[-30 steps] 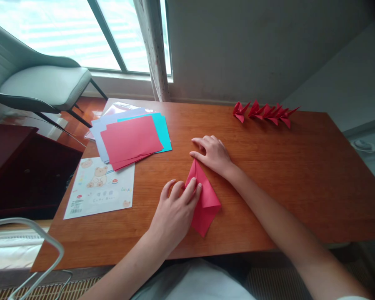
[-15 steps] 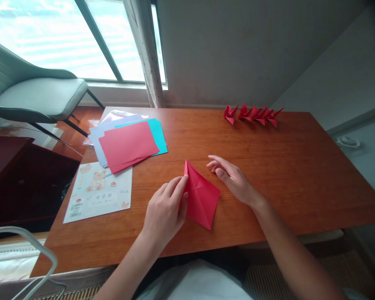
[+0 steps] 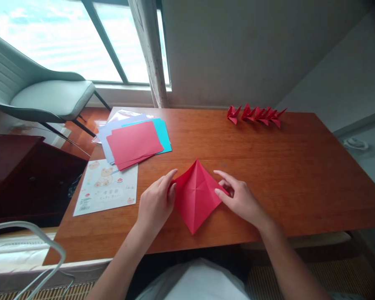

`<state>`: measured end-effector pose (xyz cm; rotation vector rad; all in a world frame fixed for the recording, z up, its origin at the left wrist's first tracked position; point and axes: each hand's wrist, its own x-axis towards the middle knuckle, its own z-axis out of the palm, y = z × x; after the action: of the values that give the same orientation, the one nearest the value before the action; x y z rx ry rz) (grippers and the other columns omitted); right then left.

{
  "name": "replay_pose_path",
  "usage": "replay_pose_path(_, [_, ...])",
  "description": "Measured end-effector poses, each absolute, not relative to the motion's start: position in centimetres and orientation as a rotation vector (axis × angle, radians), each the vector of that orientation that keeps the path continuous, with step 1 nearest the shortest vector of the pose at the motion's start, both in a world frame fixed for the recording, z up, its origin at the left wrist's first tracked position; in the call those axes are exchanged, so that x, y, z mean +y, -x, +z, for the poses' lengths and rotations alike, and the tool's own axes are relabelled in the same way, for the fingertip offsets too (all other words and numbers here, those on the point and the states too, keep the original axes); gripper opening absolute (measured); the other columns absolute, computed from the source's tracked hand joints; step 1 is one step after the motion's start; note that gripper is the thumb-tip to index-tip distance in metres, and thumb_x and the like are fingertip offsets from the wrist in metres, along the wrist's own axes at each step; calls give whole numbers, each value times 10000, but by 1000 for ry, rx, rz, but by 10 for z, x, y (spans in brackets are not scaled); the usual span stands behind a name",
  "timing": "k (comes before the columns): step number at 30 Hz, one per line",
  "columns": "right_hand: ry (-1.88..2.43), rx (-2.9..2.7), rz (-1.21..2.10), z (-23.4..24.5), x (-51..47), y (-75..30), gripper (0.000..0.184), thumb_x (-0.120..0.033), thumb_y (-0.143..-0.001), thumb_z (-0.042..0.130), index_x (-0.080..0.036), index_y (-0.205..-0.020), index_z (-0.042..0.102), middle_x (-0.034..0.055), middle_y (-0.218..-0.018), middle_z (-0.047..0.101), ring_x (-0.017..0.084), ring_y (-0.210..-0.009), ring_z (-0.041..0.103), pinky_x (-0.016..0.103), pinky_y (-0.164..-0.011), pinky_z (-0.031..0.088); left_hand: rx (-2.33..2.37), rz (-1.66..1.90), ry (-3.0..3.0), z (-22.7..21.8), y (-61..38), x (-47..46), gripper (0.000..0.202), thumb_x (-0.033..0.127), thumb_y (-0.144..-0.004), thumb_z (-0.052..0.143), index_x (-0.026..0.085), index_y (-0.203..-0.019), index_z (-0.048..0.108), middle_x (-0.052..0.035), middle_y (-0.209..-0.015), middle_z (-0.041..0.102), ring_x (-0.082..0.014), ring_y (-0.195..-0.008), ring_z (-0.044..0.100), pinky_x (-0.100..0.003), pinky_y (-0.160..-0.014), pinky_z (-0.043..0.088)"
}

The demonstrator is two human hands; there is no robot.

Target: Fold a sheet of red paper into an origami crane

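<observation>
A folded red paper square (image 3: 195, 195) lies like a diamond on the wooden table (image 3: 300, 175), creases crossing its middle. My left hand (image 3: 156, 202) pinches its left corner between thumb and fingers. My right hand (image 3: 239, 196) grips its right corner, forefinger stretched along the upper edge. Both hands hold the paper near the table's front.
A stack of red, turquoise and pale sheets (image 3: 134, 139) lies at the back left, with a bear-printed sheet (image 3: 108, 187) in front of it. Several folded red paper cranes (image 3: 256, 114) line the far edge. A grey chair (image 3: 46, 93) stands left by the window.
The red paper has been opened from a narrow folded shape into a wider diamond. My right hand came from beyond the paper to its right corner; my left shifted to the left corner.
</observation>
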<state>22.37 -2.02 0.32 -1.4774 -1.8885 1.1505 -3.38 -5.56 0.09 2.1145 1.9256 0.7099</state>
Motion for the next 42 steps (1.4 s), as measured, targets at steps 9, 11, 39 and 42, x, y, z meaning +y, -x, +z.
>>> replay_pose_path(9, [1374, -1230, 1673, 17, -2, -227, 659, -621, -912, 554, -195, -1409, 474, 124, -1146, 734, 216, -970, 704, 293, -735, 549, 1409, 707, -2161, 22, 35, -25, 291, 111, -965, 440, 209, -1150, 643, -57, -1060, 719, -201, -979, 690, -308, -816, 527])
replay_pose_path(11, [1334, -1246, 1675, 15, -1, -221, 660, -542, -857, 672, -213, -1394, 473, 99, -1122, 743, 219, -1035, 692, 305, -815, 549, 1364, 746, -2146, 23, 29, -21, 291, 124, -962, 461, 206, -1188, 626, -63, -1078, 721, -198, -975, 693, -308, -827, 529])
replay_pose_path(39, [1689, -2351, 423, 13, -22, -215, 295, -227, -850, 668, -257, -1144, 673, 67, -1045, 742, 267, -859, 715, 346, -656, 510, 1548, 135, -2806, 1, 8, -61, 431, 169, -958, 476, 154, -1378, 570, -140, -1449, 564, -300, -1156, 553, -427, -883, 461])
replay_pose_path(42, [1632, -2256, 495, 10, -27, -224, 276, -243, -868, 645, -254, -1143, 667, 69, -1091, 743, 271, -893, 715, 367, -711, 534, 1565, 73, -2772, 5, 6, -57, 497, 202, -955, 482, 152, -1449, 503, -144, -1519, 496, -319, -1177, 531, -445, -868, 453])
